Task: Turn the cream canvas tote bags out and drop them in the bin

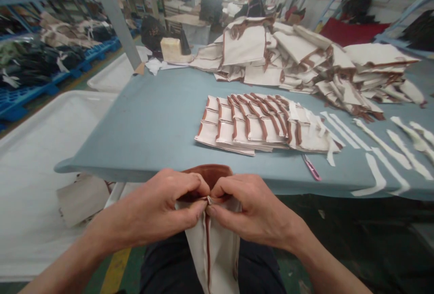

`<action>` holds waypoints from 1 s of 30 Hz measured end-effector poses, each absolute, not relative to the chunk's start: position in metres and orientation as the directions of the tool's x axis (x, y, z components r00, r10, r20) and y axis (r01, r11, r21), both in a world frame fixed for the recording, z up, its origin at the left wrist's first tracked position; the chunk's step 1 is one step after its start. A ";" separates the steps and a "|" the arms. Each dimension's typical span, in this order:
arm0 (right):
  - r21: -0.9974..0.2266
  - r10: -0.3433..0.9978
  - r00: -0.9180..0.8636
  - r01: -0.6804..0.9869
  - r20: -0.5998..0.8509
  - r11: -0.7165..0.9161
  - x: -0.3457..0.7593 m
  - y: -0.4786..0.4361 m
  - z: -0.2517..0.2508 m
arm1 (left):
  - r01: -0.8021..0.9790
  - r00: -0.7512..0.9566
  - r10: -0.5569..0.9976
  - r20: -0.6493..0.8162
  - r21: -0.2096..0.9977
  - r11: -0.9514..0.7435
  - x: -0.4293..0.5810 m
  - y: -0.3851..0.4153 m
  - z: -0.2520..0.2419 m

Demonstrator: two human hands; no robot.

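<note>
A cream fabric piece (222,248) with a brown lining and a brown-edged seam hangs over my lap at the table's front edge. My left hand (179,203) pinches its upper rim just left of the seam. From the other side my right hand (239,206) pinches the same rim, thumb and fingertips almost touching those of the left. Both thumbs press at the seam's top end. Beyond my hands, a fanned row of similar cream pieces with brown edging (240,124) lies on the blue table (149,113).
A pink cutter (311,167) lies near the table's front edge, with several white strips (383,142) to the right. A large heap of cream pieces (246,45) covers the back. White bins (50,122) stand at the left, near a metal post (115,18). Someone in dark clothing (252,7) is behind.
</note>
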State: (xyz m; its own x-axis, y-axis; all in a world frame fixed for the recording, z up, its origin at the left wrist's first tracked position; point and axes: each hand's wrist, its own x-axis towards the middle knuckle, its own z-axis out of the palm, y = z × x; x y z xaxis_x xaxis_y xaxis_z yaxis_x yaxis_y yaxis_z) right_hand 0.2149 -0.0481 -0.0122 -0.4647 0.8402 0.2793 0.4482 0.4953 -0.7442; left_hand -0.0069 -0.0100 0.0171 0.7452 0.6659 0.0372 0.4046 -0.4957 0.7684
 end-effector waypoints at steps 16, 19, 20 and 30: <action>-0.779 0.880 -0.469 0.524 0.073 0.344 0.195 -0.041 0.008 | 0.329 0.794 0.455 0.404 0.343 -0.880 -0.022 -0.022 -0.003; -0.894 0.886 -0.462 0.415 -0.048 0.169 0.197 -0.041 0.010 | 0.270 0.794 0.356 0.493 0.238 -0.933 -0.026 -0.022 -0.011; -0.926 0.877 -0.467 0.369 -0.112 0.078 0.198 -0.041 0.010 | 0.259 0.796 0.326 0.511 0.199 -0.945 -0.027 -0.021 -0.013; -0.930 0.796 -0.486 0.117 -0.360 -0.349 0.192 -0.037 -0.018 | 0.250 0.844 0.264 0.466 0.093 -0.964 -0.036 -0.013 -0.029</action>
